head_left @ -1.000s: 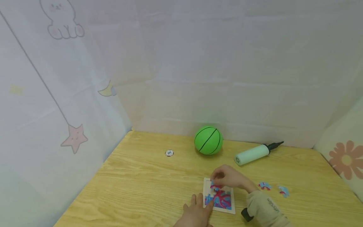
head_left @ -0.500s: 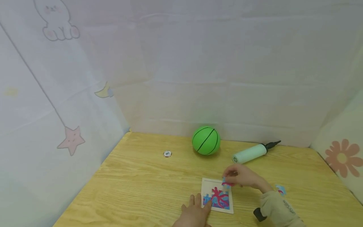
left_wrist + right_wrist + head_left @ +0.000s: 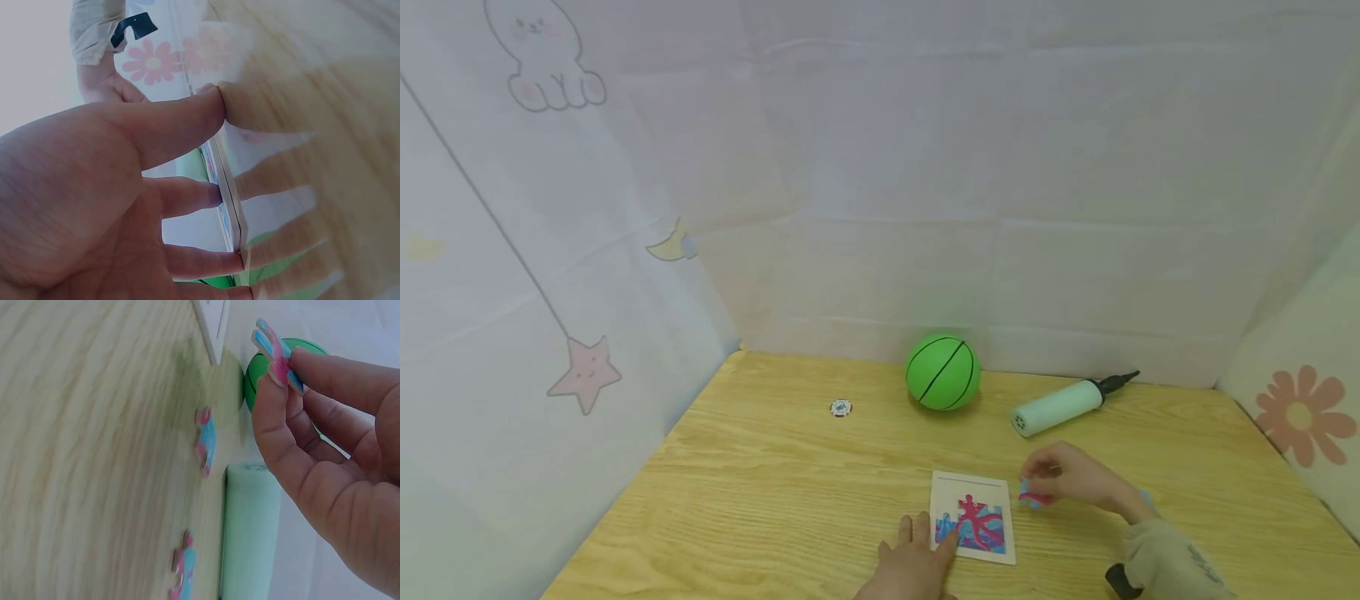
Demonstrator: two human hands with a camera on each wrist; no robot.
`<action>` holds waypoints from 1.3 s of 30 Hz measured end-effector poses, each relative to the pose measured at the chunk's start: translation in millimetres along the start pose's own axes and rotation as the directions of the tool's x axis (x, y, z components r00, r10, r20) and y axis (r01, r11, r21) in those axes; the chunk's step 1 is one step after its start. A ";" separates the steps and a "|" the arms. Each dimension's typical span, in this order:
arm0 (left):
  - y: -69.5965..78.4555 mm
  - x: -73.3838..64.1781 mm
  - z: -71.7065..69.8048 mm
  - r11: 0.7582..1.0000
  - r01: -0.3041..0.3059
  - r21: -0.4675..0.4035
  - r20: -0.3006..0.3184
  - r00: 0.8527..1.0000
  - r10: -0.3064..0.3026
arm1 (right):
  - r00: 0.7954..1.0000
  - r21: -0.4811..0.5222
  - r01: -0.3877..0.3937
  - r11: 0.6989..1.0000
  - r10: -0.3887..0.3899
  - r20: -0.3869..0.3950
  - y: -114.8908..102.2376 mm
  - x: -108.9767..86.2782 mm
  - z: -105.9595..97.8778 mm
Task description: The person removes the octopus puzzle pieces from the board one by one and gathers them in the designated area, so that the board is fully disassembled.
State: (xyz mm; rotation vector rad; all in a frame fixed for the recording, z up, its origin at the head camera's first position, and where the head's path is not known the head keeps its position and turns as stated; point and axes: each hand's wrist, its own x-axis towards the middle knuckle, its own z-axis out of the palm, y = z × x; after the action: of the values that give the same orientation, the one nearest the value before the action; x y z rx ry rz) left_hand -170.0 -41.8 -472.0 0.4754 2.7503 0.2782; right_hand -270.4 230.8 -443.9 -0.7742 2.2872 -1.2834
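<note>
My right hand pinches a blue and pink jigsaw piece between thumb and index finger, just right of the puzzle board. The pale-framed board lies flat on the table, its lower part filled with joined pieces that show pink tentacle-like shapes on blue and purple. The upper part of its recess is bare. My left hand lies with fingers spread at the board's lower left; its fingertips touch the frame, as the left wrist view shows. Two loose pieces lie on the table: one near, one farther off.
Behind the board a green ball rests near the back curtain. A pale green hand pump with a black nozzle lies to its right. A white poker chip sits to the left on the wooden table.
My right hand has moved right with the jigsaw piece, from over the board's upper part to beside its right edge. The left hand has stayed at the frame. The head view has shifted slightly.
</note>
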 end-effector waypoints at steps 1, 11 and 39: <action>-0.2 0.2 0.2 1.000 0.000 0.002 0.000 1.000 0.000 | 1.000 0.001 0.000 1.000 0.000 -0.001 1.5 -2.0 -0.8; 0.0 -1.2 -1.4 1.000 -0.003 0.004 -0.001 1.000 0.003 | 0.998 -0.006 -0.015 1.000 0.016 0.068 21.3 -21.2 -6.2; -1.0 -1.2 0.9 1.000 -0.010 -0.001 -0.023 1.000 0.010 | 1.000 -0.246 0.024 0.969 -0.027 -0.010 23.9 -11.1 9.6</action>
State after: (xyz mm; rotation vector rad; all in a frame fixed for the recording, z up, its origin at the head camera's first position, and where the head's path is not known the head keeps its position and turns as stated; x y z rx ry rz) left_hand -168.9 -43.1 -472.7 0.4894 2.7707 0.2898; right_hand -262.7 241.9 -468.5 -0.8815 2.4849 -1.0289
